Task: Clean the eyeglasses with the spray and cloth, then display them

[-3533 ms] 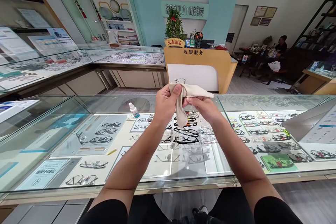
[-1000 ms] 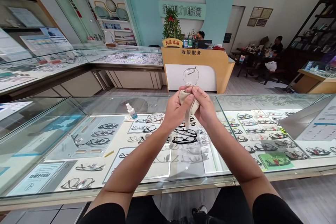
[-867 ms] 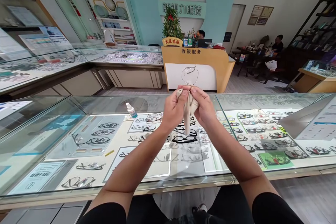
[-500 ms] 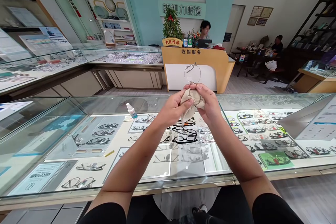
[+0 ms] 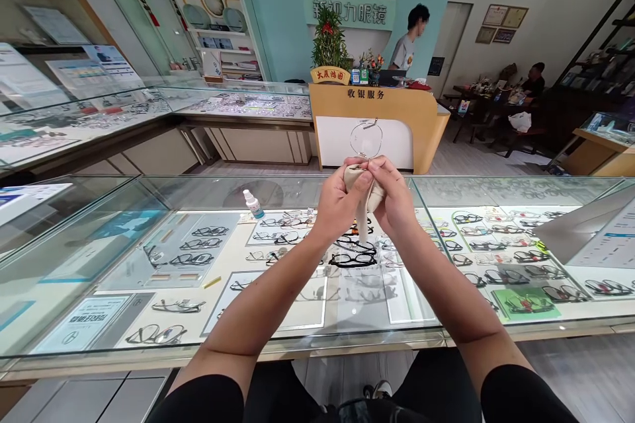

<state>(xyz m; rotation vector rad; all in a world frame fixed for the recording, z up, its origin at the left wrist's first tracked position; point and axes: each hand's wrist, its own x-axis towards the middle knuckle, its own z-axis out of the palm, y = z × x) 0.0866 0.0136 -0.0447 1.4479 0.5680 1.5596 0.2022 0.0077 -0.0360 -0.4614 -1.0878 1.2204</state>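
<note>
Above the glass counter, both my hands are closed around a beige cleaning cloth point(image 5: 364, 223) and a pair of thin-rimmed eyeglasses point(image 5: 368, 123). One round lens sticks up past my fingertips; cloth and fingers cover the other. My left hand point(image 5: 337, 201) pinches the cloth with its thumb in front. Close against it, my right hand point(image 5: 395, 197) grips the frame near the bridge, with cloth under its fingers. A loose end of cloth hangs below. On the glass to the left stands a small white spray bottle point(image 5: 253, 203) with a blue lower part.
The glass display counter point(image 5: 347, 337) holds rows of eyeglasses, with a black pair point(image 5: 353, 259) under my hands. A yellow strip point(image 5: 212, 283) lies to the left and a white folded sign point(image 5: 595, 231) stands right. Beyond is a wooden cashier desk point(image 5: 429, 125) with a person point(image 5: 404, 49) behind it.
My fingers have shifted on the cloth, and its hanging end is narrower and lower. The lens has turned slightly. The person behind the desk has risen and moved right.
</note>
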